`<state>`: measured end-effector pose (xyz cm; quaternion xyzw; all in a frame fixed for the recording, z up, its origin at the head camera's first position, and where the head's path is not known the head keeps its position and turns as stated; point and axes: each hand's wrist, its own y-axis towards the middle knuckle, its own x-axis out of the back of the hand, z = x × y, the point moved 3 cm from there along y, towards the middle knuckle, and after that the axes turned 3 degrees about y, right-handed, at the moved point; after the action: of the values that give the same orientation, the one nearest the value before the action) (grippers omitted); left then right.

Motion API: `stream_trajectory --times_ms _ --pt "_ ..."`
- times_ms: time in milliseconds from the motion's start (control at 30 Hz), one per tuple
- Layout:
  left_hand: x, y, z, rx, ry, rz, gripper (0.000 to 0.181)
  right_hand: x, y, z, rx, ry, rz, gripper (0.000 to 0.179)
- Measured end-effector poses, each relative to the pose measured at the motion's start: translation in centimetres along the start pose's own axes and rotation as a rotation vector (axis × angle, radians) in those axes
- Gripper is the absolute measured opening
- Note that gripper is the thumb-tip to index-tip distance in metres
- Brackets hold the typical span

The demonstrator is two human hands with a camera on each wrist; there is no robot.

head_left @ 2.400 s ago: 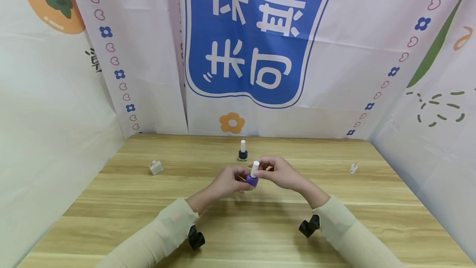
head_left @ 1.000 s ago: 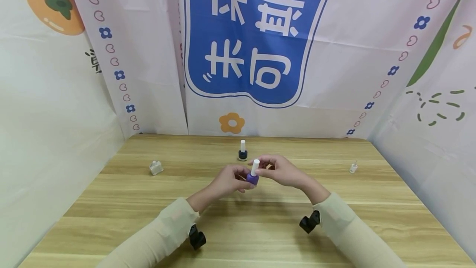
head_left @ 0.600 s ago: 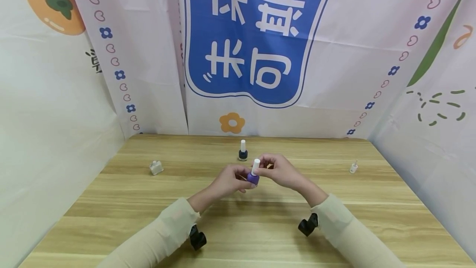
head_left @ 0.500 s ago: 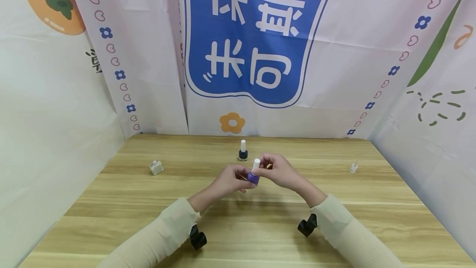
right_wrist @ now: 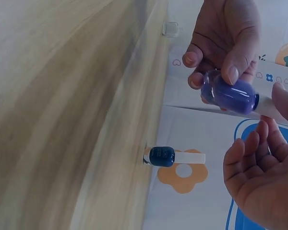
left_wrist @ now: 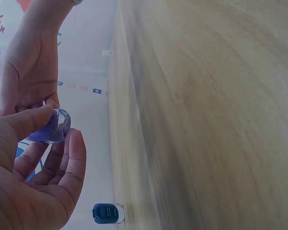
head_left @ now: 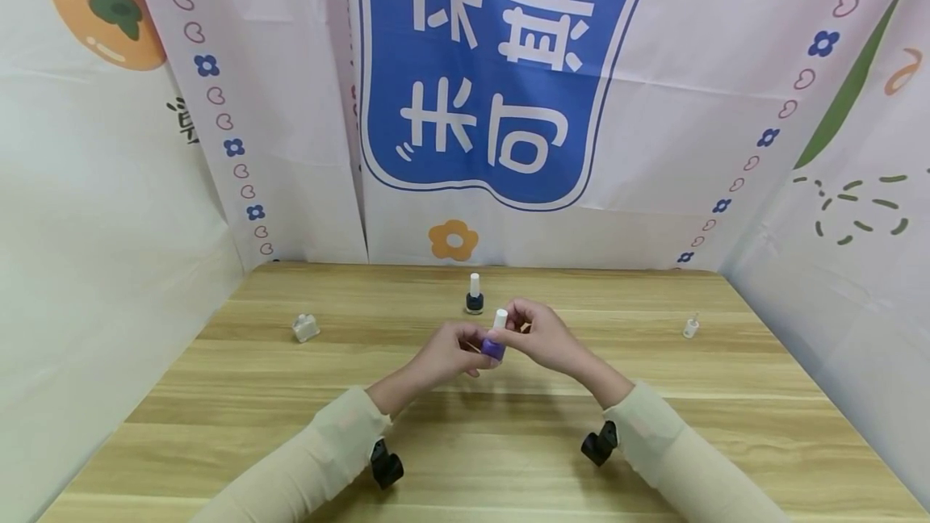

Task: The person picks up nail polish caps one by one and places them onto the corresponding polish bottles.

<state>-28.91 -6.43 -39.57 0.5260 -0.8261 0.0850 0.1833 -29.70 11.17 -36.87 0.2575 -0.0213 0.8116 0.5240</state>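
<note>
A purple nail polish bottle with a white cap is held above the middle of the table. My left hand pinches its glass body between thumb and fingers, as the right wrist view also shows. Thumb and index finger of my right hand grip the lower part of the white cap; its other fingers are loosely bent. The cap sits on the bottle's neck, and the bottle leans slightly. Just behind the hands stands a dark blue nail polish bottle, upright with its white cap on.
On the wooden table, a small clear glass bottle without a cap stands at the left. A white cap with its brush pointing up stands at the right. Printed cloth hangs around the back and sides.
The right hand's thumb and fingers have shifted slightly left and lower around the cap. Left hand, purple bottle and the things on the table stay almost in place.
</note>
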Motion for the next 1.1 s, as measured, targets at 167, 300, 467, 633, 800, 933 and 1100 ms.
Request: stream_trajectory --times_ms 167,300,467,633,800,933,1100 --pt "0.2 0.0 -0.2 0.025 -0.006 -0.006 0.026 0.8 0.2 0.4 0.051 -0.019 0.086 0.014" --pt "0.3 0.0 -0.4 0.019 0.003 0.005 0.025 1.2 0.3 0.9 0.098 -0.013 0.18 0.022" --pt "0.1 0.0 -0.4 0.012 0.0 0.026 0.023 1.2 0.3 1.2 0.12 0.021 0.251 0.026" --pt "0.1 0.0 -0.3 0.014 -0.004 0.021 0.024 1.1 0.3 1.0 0.081 0.005 0.206 0.021" --pt "0.1 0.1 -0.3 0.02 -0.006 0.012 0.026 0.9 0.4 0.4 0.054 -0.022 0.128 0.016" --pt "0.2 0.0 -0.4 0.029 -0.007 0.006 0.025 0.6 0.4 0.2 0.048 -0.014 0.075 0.01" --pt "0.2 0.0 -0.2 0.03 -0.015 -0.003 0.023 0.2 0.4 0.0 0.037 -0.006 0.036 0.008"
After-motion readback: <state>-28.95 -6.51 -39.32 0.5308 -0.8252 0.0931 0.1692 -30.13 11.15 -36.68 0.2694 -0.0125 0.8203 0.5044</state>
